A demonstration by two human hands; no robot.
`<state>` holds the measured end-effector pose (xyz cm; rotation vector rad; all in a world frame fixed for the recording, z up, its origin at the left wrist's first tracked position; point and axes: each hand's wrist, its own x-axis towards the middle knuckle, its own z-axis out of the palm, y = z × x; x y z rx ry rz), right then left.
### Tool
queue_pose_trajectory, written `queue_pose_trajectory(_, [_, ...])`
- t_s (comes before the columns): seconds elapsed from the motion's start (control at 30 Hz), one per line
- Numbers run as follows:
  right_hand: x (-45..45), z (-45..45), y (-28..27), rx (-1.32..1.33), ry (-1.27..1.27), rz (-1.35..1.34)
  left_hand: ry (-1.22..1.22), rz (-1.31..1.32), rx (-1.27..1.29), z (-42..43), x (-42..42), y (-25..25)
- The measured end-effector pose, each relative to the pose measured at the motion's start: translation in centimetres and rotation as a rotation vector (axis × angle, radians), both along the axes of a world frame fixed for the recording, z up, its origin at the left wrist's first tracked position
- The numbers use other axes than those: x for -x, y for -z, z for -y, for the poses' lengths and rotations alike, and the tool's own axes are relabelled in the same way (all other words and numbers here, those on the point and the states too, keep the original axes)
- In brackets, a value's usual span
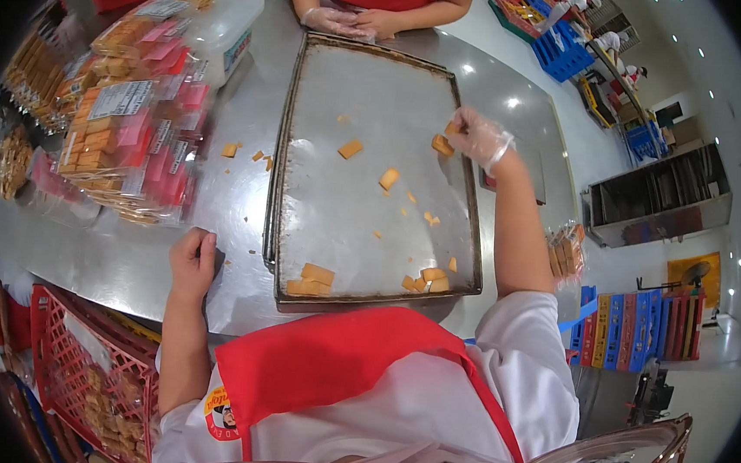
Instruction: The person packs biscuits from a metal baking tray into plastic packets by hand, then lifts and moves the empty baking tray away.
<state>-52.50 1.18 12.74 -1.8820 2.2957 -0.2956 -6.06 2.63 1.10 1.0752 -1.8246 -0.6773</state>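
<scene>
My right hand [480, 139], in a clear plastic glove, is closed in a pinch at the right rim of a large metal baking tray [372, 101]. A golden biscuit piece [442, 145] shows at its fingertips, and another seems to be partly under the fingers. My bare left hand [192, 261] is curled into a fist at the near edge of the steel table, left of the tray, with nothing visible in it. On the tray lie a loose biscuit [350, 149], another biscuit [388, 179], broken pieces at the near right corner, larger pieces [314, 279] at the near left, and crumbs.
Labelled biscuit packs [108, 137] are heaped on the left beside a clear plastic tub [229, 33]. Crumbs lie on the steel table [225, 194]. Across it, a person in a red apron rests gloved hands [348, 22] by the tray. A red crate [90, 366] stands lower left.
</scene>
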Motion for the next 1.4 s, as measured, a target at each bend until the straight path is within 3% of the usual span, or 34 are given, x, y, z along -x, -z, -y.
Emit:
queue_pose_trajectory(0.07, [0.0,-1.8,1.9,-0.003,-0.054,-0.017,0.019,0.002,-0.025,0.3,0.1,0.2])
queue_pose_trajectory(0.17, [-0.2,-3.0,4.9,0.242,0.005,0.007,0.041,0.017,-0.037,0.4,0.4,0.3])
queue_pose_trajectory(0.3, [-0.6,-3.0,5.9,0.274,0.080,0.102,0.046,0.022,-0.045,0.4,0.2,0.4])
queue_pose_trajectory(0.4, [-1.3,-2.7,5.0,0.185,0.118,-0.016,0.028,0.017,-0.012,0.3,0.4,0.0])
queue_pose_trajectory(0.5, [-0.6,-1.7,4.2,0.153,0.370,0.267,0.011,0.014,-0.017,0.1,0.2,-0.5])
queue_pose_trajectory(0.53, [-0.9,-1.7,2.8,0.132,0.452,1.129,0.014,-0.002,-0.023,0.1,0.2,-0.5])
queue_pose_trajectory(0.63, [0.3,-2.2,3.4,0.118,0.156,2.089,0.006,-0.009,-0.030,0.1,0.0,-0.1])
queue_pose_trajectory(0.77, [-1.8,-3.8,3.5,0.060,0.065,2.207,-0.006,-0.027,-0.051,0.1,0.0,0.2])
queue_pose_trajectory(0.9, [-4.1,-4.5,2.7,0.123,0.054,1.877,-0.004,-0.013,-0.022,-0.1,0.1,-0.5])
queue_pose_trajectory(1.0, [-4.0,-4.1,2.9,-0.009,-0.076,2.076,-0.004,-0.019,-0.034,-0.1,0.0,-0.5])
queue_pose_trajectory(1.1, [-5.3,-4.9,2.4,-0.055,-0.035,2.123,0.001,-0.024,-0.023,0.1,-0.1,-0.1])
queue_pose_trajectory(1.2, [-6.8,-5.3,1.8,-0.025,-0.095,1.968,0.003,-0.019,-0.037,0.1,0.1,-0.2])
queue_pose_trajectory(1.3, [-7.7,-4.7,3.1,0.368,-0.071,0.991,-0.006,0.008,-0.041,0.0,0.3,-0.4])
queue_pose_trajectory(1.4, [-7.7,-5.0,2.4,0.284,-0.311,0.182,-0.019,0.013,-0.036,-0.1,0.3,-0.5])
